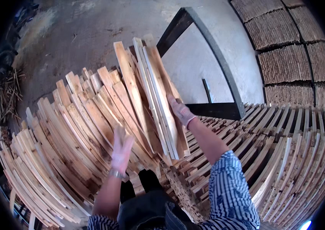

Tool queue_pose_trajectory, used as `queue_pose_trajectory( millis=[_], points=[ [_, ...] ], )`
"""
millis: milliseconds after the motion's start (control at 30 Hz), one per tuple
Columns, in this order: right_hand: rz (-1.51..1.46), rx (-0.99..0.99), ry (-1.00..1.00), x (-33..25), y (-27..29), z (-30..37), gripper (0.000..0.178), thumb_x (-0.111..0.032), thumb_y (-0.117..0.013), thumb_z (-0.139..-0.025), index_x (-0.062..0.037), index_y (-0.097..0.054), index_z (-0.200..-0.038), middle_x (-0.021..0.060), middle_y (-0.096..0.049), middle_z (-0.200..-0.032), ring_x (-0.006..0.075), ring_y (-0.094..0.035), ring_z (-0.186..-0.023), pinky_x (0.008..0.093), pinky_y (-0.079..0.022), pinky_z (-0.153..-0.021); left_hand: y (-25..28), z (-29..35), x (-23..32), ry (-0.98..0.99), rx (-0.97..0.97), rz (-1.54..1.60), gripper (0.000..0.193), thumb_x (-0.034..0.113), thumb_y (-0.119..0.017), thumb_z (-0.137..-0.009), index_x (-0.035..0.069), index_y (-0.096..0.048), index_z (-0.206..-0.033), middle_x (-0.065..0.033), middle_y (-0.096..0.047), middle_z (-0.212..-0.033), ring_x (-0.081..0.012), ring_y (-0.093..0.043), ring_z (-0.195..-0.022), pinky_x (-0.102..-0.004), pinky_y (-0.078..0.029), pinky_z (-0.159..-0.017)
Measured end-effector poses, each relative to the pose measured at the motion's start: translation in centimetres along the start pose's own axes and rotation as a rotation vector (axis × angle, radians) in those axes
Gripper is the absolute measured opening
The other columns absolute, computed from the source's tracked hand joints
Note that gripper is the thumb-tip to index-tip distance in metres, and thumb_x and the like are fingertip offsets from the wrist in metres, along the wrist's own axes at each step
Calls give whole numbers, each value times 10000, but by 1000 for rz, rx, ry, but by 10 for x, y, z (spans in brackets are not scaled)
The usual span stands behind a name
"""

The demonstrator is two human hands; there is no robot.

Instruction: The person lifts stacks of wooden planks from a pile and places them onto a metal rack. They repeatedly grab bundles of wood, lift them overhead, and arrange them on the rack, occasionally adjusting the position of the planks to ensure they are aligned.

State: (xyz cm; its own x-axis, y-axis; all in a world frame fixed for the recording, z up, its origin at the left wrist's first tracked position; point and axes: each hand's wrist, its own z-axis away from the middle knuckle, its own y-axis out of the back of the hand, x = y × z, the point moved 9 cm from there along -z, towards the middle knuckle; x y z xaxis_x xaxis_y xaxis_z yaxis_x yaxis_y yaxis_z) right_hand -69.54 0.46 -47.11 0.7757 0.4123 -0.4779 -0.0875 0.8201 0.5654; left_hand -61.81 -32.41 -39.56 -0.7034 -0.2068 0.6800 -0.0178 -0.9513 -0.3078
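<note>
My right hand, in a pale knitted glove, presses against the right side of a bunch of rough wooden boards. These boards stand close together, their upper ends raised above the row. Lower and to the left is my left hand, also gloved and slightly blurred. Its fingers stretch out over the slanting planks, and I see nothing held in it. A loose board leans between the bunch and the long row of planks curving away to the left.
A dark metal frame stands on the concrete floor beyond the boards. Stacked slatted wood fills the right side, with strapped timber bundles behind. Scrap sticks lie at far left.
</note>
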Motion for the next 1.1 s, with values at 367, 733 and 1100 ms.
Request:
queue_pose_trajectory(
  millis=[367, 733, 1100],
  points=[
    [-108, -144, 266, -11, -127, 57, 656, -474, -597, -979, 53, -458, -1344, 258, -610, -1259, 316, -652, -1086, 442, -514, -878, -44, -79, 46, 154, -208, -186, 1099, 400, -899, -729, -20, -258, -1516, -189, -567, -1349, -269, -508, -1294, -386, -359, -1132],
    [-320, 43, -119, -86, -105, 188, 913, -562, -709, -856, 70, -338, -1400, 269, -662, -1149, 341, -673, -1045, 416, -528, -883, 35, -56, 14, 264, -245, -72, 810, 297, -831, -814, 50, -412, -1462, -96, -596, -1310, -216, -559, -1196, -346, -461, -1011],
    [-379, -130, -379, -28, -160, 435, 916, -605, -695, -829, 104, -415, -1335, 290, -619, -1231, 375, -642, -1119, 417, -506, -939, 123, 203, -19, 536, -156, 5, 502, 277, -737, -885, 43, -578, -1299, -106, -681, -1132, -241, -671, -982, -379, -567, -850]
  ],
)
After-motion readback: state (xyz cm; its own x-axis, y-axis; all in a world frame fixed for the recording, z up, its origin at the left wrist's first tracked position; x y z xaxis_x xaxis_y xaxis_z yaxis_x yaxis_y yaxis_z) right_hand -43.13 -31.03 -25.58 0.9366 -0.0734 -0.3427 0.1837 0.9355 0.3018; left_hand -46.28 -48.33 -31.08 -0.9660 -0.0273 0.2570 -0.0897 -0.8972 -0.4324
